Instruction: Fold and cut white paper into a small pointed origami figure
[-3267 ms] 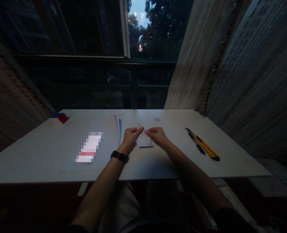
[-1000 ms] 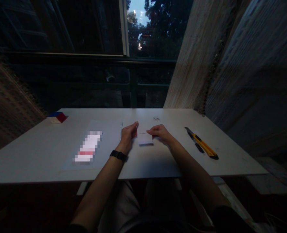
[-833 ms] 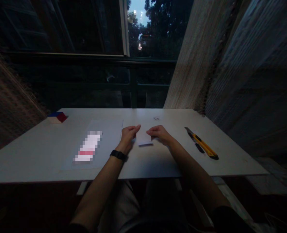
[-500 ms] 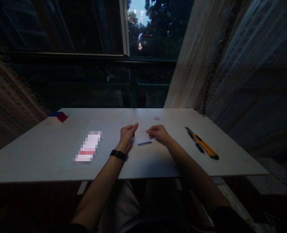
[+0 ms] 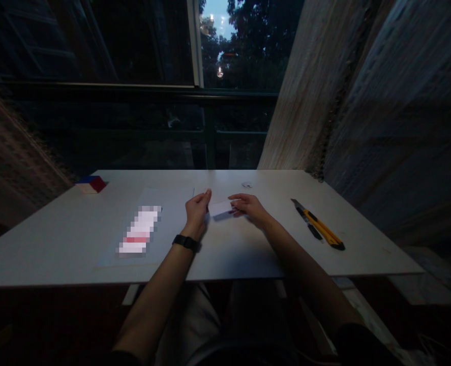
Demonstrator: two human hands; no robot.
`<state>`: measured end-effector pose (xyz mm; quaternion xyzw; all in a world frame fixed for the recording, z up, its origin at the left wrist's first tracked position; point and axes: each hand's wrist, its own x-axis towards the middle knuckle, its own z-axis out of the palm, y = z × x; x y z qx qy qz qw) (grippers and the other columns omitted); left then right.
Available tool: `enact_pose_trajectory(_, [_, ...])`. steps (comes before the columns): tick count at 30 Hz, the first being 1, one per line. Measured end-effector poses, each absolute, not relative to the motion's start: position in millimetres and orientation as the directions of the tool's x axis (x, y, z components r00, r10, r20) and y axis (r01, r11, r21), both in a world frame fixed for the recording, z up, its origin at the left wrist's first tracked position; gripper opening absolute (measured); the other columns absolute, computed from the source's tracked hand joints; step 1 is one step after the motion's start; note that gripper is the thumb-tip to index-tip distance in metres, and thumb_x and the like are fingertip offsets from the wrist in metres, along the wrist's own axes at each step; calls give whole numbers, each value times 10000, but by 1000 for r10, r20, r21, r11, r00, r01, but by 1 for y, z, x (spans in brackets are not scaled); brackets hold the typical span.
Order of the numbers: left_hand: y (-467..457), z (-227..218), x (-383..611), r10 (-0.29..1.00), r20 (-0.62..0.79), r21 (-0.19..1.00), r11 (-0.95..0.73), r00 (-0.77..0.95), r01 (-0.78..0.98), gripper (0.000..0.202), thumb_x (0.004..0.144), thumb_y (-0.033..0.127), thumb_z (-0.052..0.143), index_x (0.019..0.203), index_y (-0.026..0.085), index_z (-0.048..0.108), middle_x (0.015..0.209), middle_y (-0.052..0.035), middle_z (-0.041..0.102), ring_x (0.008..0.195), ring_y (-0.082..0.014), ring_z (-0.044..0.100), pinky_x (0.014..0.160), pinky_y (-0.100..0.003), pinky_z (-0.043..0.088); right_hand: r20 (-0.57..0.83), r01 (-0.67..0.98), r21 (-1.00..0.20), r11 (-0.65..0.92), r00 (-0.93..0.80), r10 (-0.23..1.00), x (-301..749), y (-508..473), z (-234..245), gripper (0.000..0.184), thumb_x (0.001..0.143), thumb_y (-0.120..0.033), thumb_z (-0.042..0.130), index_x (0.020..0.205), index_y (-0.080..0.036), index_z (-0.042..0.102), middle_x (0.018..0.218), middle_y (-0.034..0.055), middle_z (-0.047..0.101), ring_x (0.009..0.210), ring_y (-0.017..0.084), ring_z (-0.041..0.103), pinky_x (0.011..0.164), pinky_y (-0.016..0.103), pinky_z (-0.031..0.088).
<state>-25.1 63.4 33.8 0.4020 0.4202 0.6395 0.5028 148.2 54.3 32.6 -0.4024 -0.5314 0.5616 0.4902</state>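
A small piece of white paper [image 5: 220,207] is held between my two hands, just above the table. My left hand [image 5: 198,209], with a black band on its wrist, is closed on the paper's left end with the thumb up. At the paper's other end, my right hand [image 5: 248,206] has its fingers bent around the edge and is closed on it. The fingertips of the right hand are partly hidden by the hand itself. A shadow falls on the table beneath the paper.
A larger white sheet [image 5: 172,223] lies on the left of the white table [image 5: 225,264], with a blurred-out patch on it. To the right lie a yellow utility knife [image 5: 324,231] and a slim black tool [image 5: 312,227]. A blue, red and white block [image 5: 91,184] sits back left; a small thin object [image 5: 247,185] lies behind my hands.
The small paper has been tilted and lifted slightly. My left hand has shifted a little left and the fingers of my right hand have spread more along the paper's end.
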Motion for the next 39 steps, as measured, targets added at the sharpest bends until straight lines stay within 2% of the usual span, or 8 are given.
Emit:
enact_pose_trajectory(4, [62,36,-24,970,81,919,-162,-229,-359,344,588,447,714,635,124,605,550,31,509,489,-79,460,461,-198,364,78,-169,-985,35,-250,965,148,52,36,388,676,-245,632,1060,-228,582,970,50,653,699,167,654,563,264,519])
enact_pose_trajectory(8, [63,36,-22,967,79,914,-168,-243,-369,336,580,424,721,647,114,610,560,20,533,490,-88,477,463,-207,385,4,-151,-987,-46,-318,948,141,50,33,297,740,-397,580,894,-151,647,853,78,662,684,176,655,586,280,522])
enact_pose_trajectory(11, [63,34,-22,979,80,914,-146,-185,-378,344,555,369,746,738,102,630,638,-15,601,547,-112,537,513,-224,426,-22,-120,-991,-50,-227,974,134,50,28,294,629,-385,697,726,-110,659,694,68,654,608,154,625,586,279,512])
enact_pose_trajectory(15, [63,32,-22,993,91,924,-110,-69,-366,611,468,180,789,1038,106,581,803,-72,665,675,-158,610,641,-272,478,18,-132,-991,6,-88,996,135,52,23,256,461,-223,782,661,-109,669,604,34,639,569,139,583,613,300,492])
enact_pose_trajectory(18, [62,31,-23,994,109,938,-101,7,-331,859,455,62,755,1247,149,437,859,-78,671,695,-158,620,667,-271,481,46,-122,-992,43,-26,999,139,56,23,244,466,-194,755,685,-111,687,603,32,640,553,130,563,595,291,466])
enact_pose_trajectory(21, [60,31,-23,992,114,939,-88,61,-331,955,463,-3,700,1325,188,336,940,-96,663,741,-171,630,674,-267,482,44,-131,-990,44,3,999,141,58,24,214,475,-175,717,680,-121,688,607,29,639,548,133,557,573,288,456])
enact_pose_trajectory(33, [52,42,-22,991,77,929,-31,110,-370,970,562,52,697,1374,288,223,994,-96,641,767,-188,637,657,-294,502,70,-135,-989,60,-68,995,142,54,28,327,568,-241,678,880,-142,691,695,18,632,592,109,521,562,249,417])
enact_pose_trajectory(39, [55,39,-20,998,46,947,-33,31,-319,733,642,186,695,1297,184,366,774,-57,658,628,-147,617,598,-272,494,138,-80,-989,126,-178,974,142,53,25,516,592,-277,694,1094,-182,616,765,-2,552,591,89,493,548,251,433])
